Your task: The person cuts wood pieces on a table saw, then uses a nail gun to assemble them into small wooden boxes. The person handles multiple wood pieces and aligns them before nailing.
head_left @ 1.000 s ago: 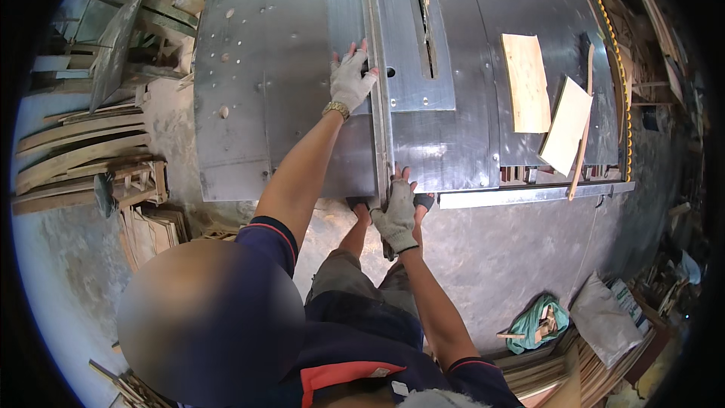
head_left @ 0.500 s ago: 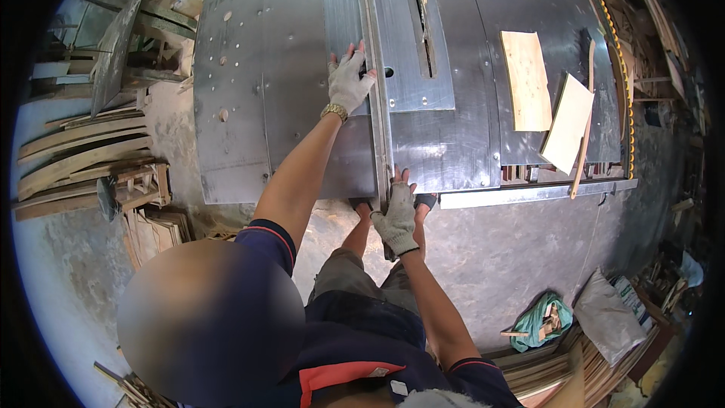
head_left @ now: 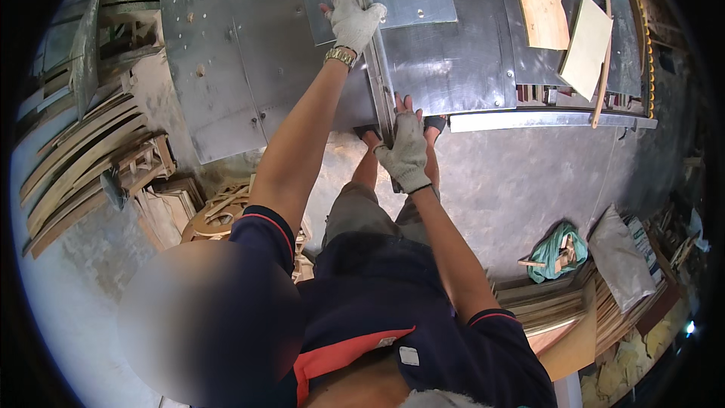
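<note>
A long metal fence point(head_left: 378, 72) runs front to back across a grey metal saw table point(head_left: 294, 68). My left hand point(head_left: 353, 21), in a pale knit glove with a metal-band watch at the wrist, straddles the fence, fingers on its left side and the thumb side over its top. Close to me, my right hand point(head_left: 408, 153), gloved too, holds the fence's near end. Its fingers point forward along the right side, with the thumb to the left. An inset plate point(head_left: 411, 7) with a narrow slot lies right of the fence. My palms hide parts of the fence.
Two pale boards point(head_left: 587, 49) and a thin wooden strip point(head_left: 603, 68) lie on the table's right side. A metal rail point(head_left: 551, 121) edges its front. Stacked curved wood point(head_left: 83, 159) stands left; a green bag point(head_left: 557, 253) of offcuts and a white sack point(head_left: 621, 257) sit at right.
My left hand has shifted from beside the fence to over it. My right hand stays at the near end. The view has tilted, so the table appears higher in the picture.
</note>
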{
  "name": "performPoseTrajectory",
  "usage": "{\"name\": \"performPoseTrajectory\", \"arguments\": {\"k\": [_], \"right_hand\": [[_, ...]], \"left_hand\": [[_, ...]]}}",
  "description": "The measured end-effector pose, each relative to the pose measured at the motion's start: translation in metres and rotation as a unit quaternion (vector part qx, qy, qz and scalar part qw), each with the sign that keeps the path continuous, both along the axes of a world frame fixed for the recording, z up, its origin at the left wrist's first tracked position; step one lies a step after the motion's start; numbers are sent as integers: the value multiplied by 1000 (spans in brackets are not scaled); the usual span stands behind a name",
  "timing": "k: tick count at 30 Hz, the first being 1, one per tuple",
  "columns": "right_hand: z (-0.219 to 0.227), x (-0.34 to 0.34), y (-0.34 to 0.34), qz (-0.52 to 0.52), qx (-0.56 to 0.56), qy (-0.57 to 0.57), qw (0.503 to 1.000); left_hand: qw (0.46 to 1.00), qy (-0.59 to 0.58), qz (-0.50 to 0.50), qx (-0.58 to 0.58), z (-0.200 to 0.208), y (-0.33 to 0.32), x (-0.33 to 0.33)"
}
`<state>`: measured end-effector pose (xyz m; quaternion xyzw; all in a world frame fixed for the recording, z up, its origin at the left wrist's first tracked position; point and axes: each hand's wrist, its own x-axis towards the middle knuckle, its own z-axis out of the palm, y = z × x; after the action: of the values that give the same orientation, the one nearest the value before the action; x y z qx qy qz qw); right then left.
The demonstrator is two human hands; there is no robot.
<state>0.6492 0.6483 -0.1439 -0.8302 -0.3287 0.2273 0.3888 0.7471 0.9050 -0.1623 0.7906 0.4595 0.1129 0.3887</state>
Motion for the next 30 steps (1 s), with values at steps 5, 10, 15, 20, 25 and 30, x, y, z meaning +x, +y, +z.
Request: {"name": "performPoseTrajectory", "arguments": {"k": [5,10,15,20,25,30], "right_hand": [[3,0,-1,-19,-11,28,999],[3,0,-3,-26,3,31,999],[0,3,-5,-25,-3,25,999],[-1,4,-8,-37,-2,34,999],[-2,5,-7,-33,-19,19,999],[-4,5,-7,-29,-8,30,999]], "left_hand": [[999,33,11,-21,5,-1,0],[998,66,7,-8,0,0,0],[997,67,-4,34,-6,-2,2],[999,45,10,7,3,-7,4],[996,-19,54,-72,18,-12,3],[998,-13,50,-48,20,-14,5]]}}
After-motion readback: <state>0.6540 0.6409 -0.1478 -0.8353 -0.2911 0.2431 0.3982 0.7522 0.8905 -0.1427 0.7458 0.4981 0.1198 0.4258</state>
